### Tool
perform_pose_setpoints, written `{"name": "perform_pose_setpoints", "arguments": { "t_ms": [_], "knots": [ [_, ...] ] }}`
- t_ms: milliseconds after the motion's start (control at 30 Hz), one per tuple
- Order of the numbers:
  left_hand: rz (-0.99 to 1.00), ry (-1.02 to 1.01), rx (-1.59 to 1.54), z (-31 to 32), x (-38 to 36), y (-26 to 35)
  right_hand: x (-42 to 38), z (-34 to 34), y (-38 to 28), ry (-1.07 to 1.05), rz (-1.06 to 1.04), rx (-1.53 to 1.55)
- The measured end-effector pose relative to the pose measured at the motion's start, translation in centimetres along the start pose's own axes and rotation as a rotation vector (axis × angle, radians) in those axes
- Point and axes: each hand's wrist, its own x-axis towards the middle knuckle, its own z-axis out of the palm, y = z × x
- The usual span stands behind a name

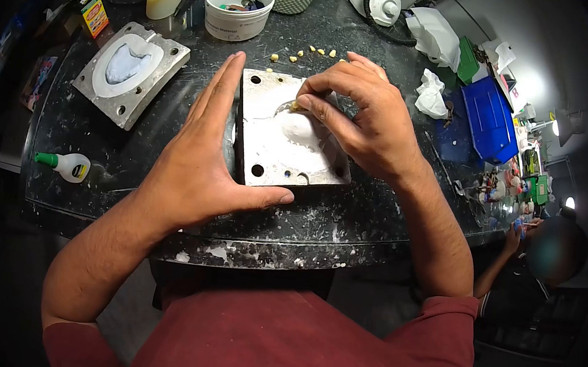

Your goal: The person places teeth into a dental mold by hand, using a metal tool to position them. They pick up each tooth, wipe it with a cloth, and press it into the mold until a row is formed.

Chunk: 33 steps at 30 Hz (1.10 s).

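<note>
Left hand (203,168) spread flat, bracing metal mould (288,130) edge, right hand (364,116) fingertips pinched on small tooth-like piece (294,105) over white plaster (298,129), speckled surface (133,161)

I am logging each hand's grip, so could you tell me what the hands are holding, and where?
The right hand pinches a small yellowish piece at its fingertips over the metal mould. The left hand holds nothing, only bracing the mould's left edge.

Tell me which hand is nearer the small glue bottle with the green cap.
Left. The left hand braces the metal mold, just right of the glue bottle. The right hand works over the mold, farther off.
</note>
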Motion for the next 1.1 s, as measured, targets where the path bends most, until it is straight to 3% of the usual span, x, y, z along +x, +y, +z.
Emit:
{"name": "perform_pose_setpoints", "arguments": {
  "t_ms": [600, 1100],
  "knots": [
    [0.000, -0.039, 0.009, -0.2, 0.2, 0.2, 1.7, -0.6, 0.3, -0.178, -0.027, -0.063],
    [0.007, -0.040, 0.006, -0.3, 0.2, 0.2, 2.5, -1.1, 0.0, -0.185, 0.108, 0.177]
  ]
}}
